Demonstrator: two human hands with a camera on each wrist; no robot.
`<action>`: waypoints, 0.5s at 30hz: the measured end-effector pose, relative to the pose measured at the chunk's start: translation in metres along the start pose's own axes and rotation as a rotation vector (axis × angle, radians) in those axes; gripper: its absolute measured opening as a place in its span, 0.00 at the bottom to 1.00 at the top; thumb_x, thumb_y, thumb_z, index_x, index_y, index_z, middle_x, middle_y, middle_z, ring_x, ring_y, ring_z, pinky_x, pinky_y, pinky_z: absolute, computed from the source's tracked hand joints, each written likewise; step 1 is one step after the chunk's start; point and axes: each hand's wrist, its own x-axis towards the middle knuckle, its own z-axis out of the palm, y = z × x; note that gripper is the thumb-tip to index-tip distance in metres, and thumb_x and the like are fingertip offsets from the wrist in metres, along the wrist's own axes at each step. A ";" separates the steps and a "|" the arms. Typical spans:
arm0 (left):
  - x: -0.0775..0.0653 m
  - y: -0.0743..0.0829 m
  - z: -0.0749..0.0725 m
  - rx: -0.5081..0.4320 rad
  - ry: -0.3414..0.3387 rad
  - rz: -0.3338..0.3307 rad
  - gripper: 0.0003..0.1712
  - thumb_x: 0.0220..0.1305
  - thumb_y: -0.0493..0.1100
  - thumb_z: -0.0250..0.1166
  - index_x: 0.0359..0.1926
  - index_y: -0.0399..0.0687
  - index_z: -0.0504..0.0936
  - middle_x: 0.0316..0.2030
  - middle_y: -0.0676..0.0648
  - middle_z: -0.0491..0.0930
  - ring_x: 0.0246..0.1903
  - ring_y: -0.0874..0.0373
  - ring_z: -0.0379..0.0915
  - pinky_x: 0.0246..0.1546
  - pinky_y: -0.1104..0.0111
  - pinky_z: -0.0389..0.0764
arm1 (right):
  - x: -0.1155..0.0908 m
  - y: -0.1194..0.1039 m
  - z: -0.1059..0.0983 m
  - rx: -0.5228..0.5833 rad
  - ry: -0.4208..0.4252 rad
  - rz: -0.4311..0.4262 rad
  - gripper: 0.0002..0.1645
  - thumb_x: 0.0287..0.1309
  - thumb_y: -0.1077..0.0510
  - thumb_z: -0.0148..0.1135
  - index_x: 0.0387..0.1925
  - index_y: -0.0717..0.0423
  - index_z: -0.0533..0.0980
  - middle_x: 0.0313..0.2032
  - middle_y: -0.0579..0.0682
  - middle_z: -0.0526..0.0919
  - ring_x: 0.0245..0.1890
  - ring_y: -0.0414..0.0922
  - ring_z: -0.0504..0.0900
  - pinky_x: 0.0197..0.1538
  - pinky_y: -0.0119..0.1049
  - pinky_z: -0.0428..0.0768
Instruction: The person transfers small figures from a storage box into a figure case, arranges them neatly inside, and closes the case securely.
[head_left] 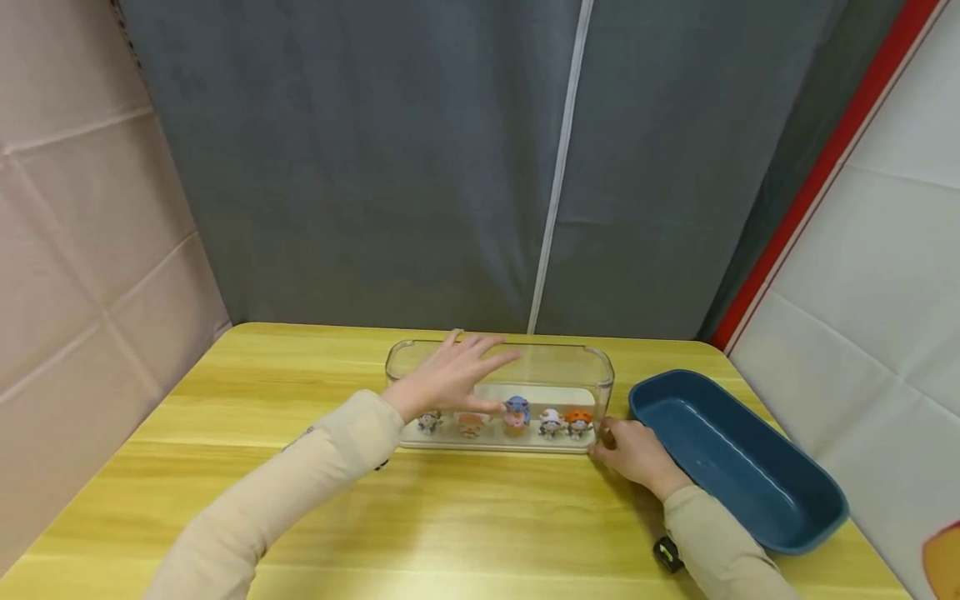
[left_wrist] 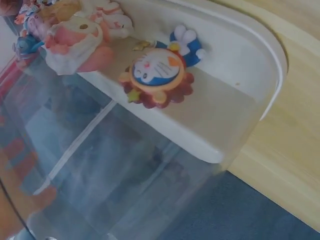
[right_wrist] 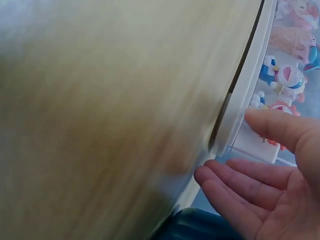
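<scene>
A clear display case with a white base stands near the table's far edge. Several small figurines stand in a row inside it, among them an orange-topped one at the right and a blue-and-pink one near the middle. In the left wrist view, a cat-faced figurine has a red scalloped rim around its head. My left hand is spread over the case, hiding part of it. At the case's right end is my right hand, its thumb at the front corner and its fingers loosely extended beside the end.
A deep blue oblong basin lies at the right, close by the right forearm. The wooden table is bounded by a grey curtain behind and light cloth walls on both sides.
</scene>
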 end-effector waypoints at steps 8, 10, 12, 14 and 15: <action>-0.018 0.003 -0.010 0.103 0.130 -0.120 0.44 0.53 0.73 0.45 0.66 0.57 0.54 0.64 0.46 0.50 0.62 0.50 0.43 0.56 0.45 0.46 | -0.006 -0.011 -0.013 -0.016 0.054 -0.016 0.27 0.47 0.55 0.65 0.45 0.69 0.72 0.31 0.57 0.79 0.30 0.52 0.78 0.31 0.46 0.76; -0.028 0.004 -0.013 0.067 0.170 -0.176 0.43 0.54 0.71 0.46 0.66 0.56 0.53 0.65 0.45 0.48 0.63 0.49 0.41 0.56 0.44 0.44 | -0.008 -0.013 -0.016 -0.029 0.080 -0.028 0.27 0.47 0.54 0.64 0.46 0.69 0.72 0.32 0.58 0.79 0.30 0.52 0.78 0.30 0.46 0.76; -0.041 0.004 -0.015 0.042 0.200 -0.228 0.43 0.55 0.71 0.46 0.67 0.56 0.53 0.65 0.46 0.46 0.63 0.50 0.39 0.56 0.43 0.42 | -0.011 -0.016 -0.018 -0.051 0.108 -0.033 0.27 0.47 0.53 0.64 0.46 0.68 0.72 0.32 0.58 0.79 0.29 0.52 0.77 0.28 0.46 0.76; -0.055 0.003 -0.015 0.022 0.216 -0.278 0.44 0.55 0.70 0.47 0.67 0.55 0.53 0.66 0.46 0.44 0.64 0.50 0.36 0.56 0.42 0.39 | -0.015 -0.018 -0.019 -0.074 0.139 -0.034 0.28 0.47 0.52 0.65 0.46 0.67 0.73 0.33 0.58 0.79 0.30 0.52 0.77 0.28 0.46 0.76; -0.063 0.004 -0.015 0.021 0.222 -0.300 0.44 0.54 0.70 0.47 0.67 0.54 0.53 0.66 0.46 0.43 0.64 0.50 0.35 0.55 0.42 0.39 | -0.017 -0.019 -0.020 -0.085 0.155 -0.030 0.28 0.47 0.52 0.65 0.46 0.66 0.73 0.34 0.58 0.79 0.30 0.52 0.77 0.28 0.46 0.76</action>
